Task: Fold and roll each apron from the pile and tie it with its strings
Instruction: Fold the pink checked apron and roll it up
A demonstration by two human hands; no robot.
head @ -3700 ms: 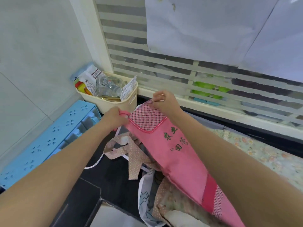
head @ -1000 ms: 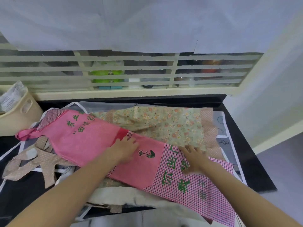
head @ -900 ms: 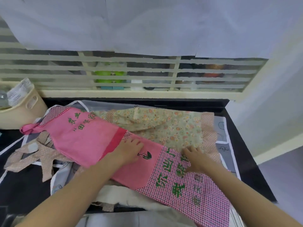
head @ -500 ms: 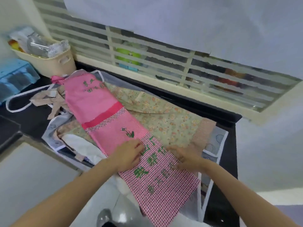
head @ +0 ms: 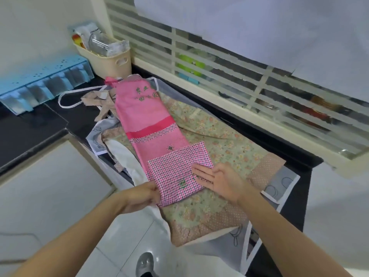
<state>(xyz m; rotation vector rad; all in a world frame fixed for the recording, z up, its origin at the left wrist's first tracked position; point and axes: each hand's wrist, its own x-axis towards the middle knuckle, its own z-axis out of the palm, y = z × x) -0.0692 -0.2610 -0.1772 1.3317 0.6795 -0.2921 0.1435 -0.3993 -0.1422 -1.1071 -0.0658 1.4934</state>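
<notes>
I see the pink apron (head: 148,118) lying as a long narrow strip on top of the pile of other aprons, on the black table (head: 40,124). Half a second ago its checked bottom part hung straight over the front edge of the table; now this checked part (head: 177,168) is folded back up onto the strip, and it makes a flat square at the near end. The view is also turned more to the left than before, so the corner of the room shows again.

My left hand (head: 142,195) is at the near left corner of the fold, and its fingers (head: 154,193) pinch the edge of the checked cloth. My right hand (head: 216,177) lies flat on the right side of the fold, with the fingers (head: 201,172) straight and pressing the cloth down. Before, both hands were resting flat on the checked part.

Under the pink apron lies a green floral apron (head: 217,136), and under that one a grey apron with white trim (head: 279,188). Loose beige ties (head: 99,100) and a white string (head: 67,96) lie near the far end of the strip. Behind them stand a cream basket (head: 111,60) with packets and a light blue organizer (head: 42,82).
</notes>
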